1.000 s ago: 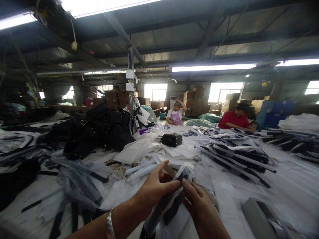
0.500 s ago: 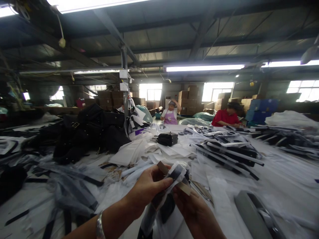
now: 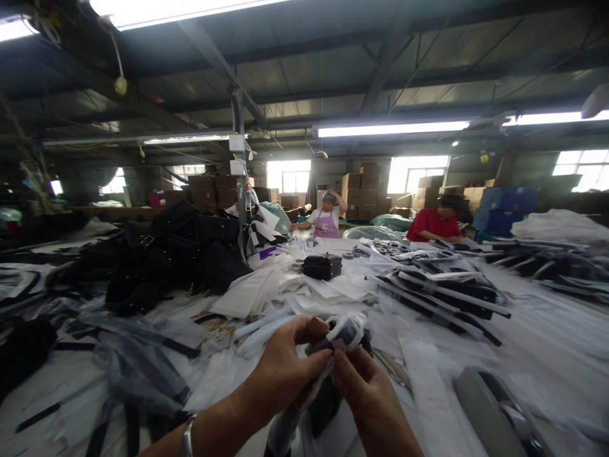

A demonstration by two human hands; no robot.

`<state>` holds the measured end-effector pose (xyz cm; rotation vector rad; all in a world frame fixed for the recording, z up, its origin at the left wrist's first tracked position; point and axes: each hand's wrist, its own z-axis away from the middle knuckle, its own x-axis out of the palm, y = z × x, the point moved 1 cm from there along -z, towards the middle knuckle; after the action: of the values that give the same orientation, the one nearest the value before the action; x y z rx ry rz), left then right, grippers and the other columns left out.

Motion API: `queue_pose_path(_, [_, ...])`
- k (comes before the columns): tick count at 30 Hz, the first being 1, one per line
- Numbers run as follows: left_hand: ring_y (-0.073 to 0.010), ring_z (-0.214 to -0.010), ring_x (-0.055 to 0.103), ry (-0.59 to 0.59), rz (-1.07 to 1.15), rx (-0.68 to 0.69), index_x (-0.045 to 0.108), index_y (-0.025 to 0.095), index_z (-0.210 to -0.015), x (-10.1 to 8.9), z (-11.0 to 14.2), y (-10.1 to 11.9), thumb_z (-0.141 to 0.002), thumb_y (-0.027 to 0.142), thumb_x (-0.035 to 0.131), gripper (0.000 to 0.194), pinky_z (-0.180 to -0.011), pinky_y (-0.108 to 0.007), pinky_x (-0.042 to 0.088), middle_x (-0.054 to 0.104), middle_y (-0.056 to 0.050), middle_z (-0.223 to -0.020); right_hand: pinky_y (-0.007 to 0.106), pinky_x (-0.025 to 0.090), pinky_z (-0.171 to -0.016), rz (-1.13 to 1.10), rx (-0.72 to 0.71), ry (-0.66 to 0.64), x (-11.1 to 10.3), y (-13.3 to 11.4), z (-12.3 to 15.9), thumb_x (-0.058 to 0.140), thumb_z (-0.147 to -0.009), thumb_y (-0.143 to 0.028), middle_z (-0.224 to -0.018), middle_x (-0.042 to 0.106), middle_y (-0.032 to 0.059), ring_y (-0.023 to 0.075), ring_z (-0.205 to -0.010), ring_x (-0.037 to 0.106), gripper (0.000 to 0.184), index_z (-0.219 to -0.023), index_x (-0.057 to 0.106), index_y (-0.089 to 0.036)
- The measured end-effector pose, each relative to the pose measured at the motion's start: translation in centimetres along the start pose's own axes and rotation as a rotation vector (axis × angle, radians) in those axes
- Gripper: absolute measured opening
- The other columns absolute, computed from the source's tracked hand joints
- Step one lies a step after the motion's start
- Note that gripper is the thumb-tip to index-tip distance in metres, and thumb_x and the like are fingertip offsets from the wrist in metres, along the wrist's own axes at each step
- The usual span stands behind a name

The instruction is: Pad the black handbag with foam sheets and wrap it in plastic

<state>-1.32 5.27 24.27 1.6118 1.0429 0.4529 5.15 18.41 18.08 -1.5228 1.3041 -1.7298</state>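
Observation:
Just above the table my left hand (image 3: pixel 285 365) and my right hand (image 3: pixel 368 387) meet, fingers closed. Between them is a dark strap wrapped in thin white film (image 3: pixel 349 331). A narrow brown card strip (image 3: pixel 318 327) shows at my left fingers, bent around the wrapped strap. My right thumb and fingers pinch at the strap's near side, close to my left thumb. The strap's lower part (image 3: pixel 284 422) hangs down toward the table edge, partly hidden by my left hand. What lies beneath my fingers is hidden.
A grey tape dispenser (image 3: pixel 495 409) stands at my right. Black bags (image 3: pixel 185 254) are heaped at the left, and a small black bag (image 3: pixel 322 266) sits ahead on white sheets. Wrapped straps (image 3: pixel 442 285) lie piled at the right. Two people sit across the table.
The card strip, which stuck out straight across the strap, is now bent around it. My right fingers have come up and in against my left thumb.

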Motion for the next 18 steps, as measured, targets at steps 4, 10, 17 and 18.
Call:
queue_pose_path(4, [-0.0229, -0.099, 0.066, 0.046, -0.096, 0.034, 0.071, 0.020, -0.100, 0.2, 0.1, -0.4, -0.076, 0.019, 0.073, 0.025, -0.092, -0.030, 0.048, 0.073, -0.004, -0.100, 0.035, 0.051, -0.079, 0.105, 0.001, -0.013, 0.1, -1.3, 0.2, 0.082, -0.070, -0.049, -0.090, 0.073, 0.0032, 0.0258, -0.086, 0.064, 0.039, -0.099, 0.074, -0.024])
queue_pose_path(10, [-0.0224, -0.099, 0.068, 0.073, -0.097, -0.001, 0.075, 0.022, -0.099, 0.5, 0.7, 0.3, -0.077, 0.022, 0.071, 0.021, -0.092, -0.030, 0.049, 0.075, -0.002, -0.099, 0.034, 0.050, -0.084, 0.174, -0.017, -0.014, 0.5, -2.2, 0.8, 0.080, -0.072, -0.052, -0.098, 0.074, 0.0038, 0.0290, -0.098, 0.065, 0.043, -0.103, 0.072, -0.023])
queue_pose_path(17, [-0.0212, -0.096, 0.070, 0.098, -0.024, -0.018, 0.076, 0.022, -0.097, 0.7, 0.6, -0.1, -0.080, 0.035, 0.076, 0.021, -0.090, -0.029, 0.051, 0.076, -0.002, -0.096, 0.030, 0.050, -0.071, 0.209, -0.081, 0.057, 0.4, -1.5, 0.4, 0.084, -0.064, -0.055, -0.086, 0.074, 0.0047, 0.0274, -0.089, 0.066, 0.044, -0.089, 0.073, -0.021])
queue_pose_path(18, [-0.0211, -0.097, 0.070, 0.098, -0.024, -0.024, 0.076, 0.023, -0.098, 0.7, 0.6, -0.1, -0.080, 0.034, 0.076, 0.021, -0.091, -0.029, 0.051, 0.076, -0.001, -0.097, 0.031, 0.051, -0.071, 0.186, -0.071, 0.055, 0.3, -1.5, 0.4, 0.083, -0.063, -0.056, -0.088, 0.074, 0.0055, 0.0275, -0.088, 0.067, 0.046, -0.091, 0.074, -0.021])
